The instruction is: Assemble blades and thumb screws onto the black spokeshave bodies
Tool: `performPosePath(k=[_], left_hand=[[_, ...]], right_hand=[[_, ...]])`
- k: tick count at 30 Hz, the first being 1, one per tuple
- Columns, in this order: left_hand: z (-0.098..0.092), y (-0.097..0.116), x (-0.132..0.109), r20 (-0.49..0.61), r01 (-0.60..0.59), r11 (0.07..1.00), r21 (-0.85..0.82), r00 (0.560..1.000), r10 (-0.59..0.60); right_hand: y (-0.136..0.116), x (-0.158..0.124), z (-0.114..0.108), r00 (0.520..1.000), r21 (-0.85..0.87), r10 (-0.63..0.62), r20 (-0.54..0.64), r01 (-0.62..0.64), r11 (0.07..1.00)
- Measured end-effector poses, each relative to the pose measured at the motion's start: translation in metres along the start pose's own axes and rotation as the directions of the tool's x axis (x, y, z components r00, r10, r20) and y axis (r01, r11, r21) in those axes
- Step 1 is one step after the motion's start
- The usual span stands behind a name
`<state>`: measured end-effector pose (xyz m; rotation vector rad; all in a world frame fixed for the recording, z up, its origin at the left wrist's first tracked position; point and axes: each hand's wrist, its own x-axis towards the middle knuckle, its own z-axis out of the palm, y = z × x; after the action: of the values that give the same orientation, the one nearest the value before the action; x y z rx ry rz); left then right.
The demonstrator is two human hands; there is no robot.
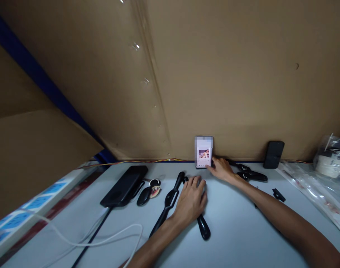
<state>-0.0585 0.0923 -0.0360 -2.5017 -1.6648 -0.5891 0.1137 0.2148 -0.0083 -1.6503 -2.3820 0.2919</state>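
My left hand [189,199] lies palm down on the table, fingers spread and slightly bent. Beneath it runs a long black piece [204,227] with a rounded end; its middle is hidden. Just left of that hand is another long black piece [169,199], with a wider middle and rounded ends. My right hand [222,169] reaches to a lit phone [204,152] leaning upright against the back panel. Its thumb touches the lower screen and its other fingers are at the right edge, partly hidden. Black parts [249,175] lie beside the right wrist.
A dark phone [273,154] leans farther right, near clear plastic bags [320,197] and a white roll [330,165]. A small black part [278,195] lies below. At left are a black box-shaped device [125,186], a black oval object [144,196], white cables [103,245] and a power strip [33,203].
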Motion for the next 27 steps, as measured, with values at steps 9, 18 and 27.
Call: performPosePath(k=[9, 18, 27], left_hand=[[-0.0012, 0.0006, 0.0008, 0.01, 0.0, 1.0, 0.022, 1.0, 0.0], [-0.0015, 0.001, 0.0009, 0.017, 0.004, 1.0, 0.004, 1.0, -0.004], [-0.0011, 0.0004, 0.0012, 0.013, 0.009, 0.998, -0.055, 1.0, -0.008]], right_hand=[[-0.0008, -0.0007, -0.0006, 1.0, -0.013, -0.001, 0.009, 0.001, 1.0], [-0.0011, -0.0021, -0.0019, 1.0, 0.008, 0.001, 0.003, -0.001, 1.0], [-0.0097, 0.0052, 0.0046, 0.998, 0.007, 0.059, -0.011, -0.059, 0.998]])
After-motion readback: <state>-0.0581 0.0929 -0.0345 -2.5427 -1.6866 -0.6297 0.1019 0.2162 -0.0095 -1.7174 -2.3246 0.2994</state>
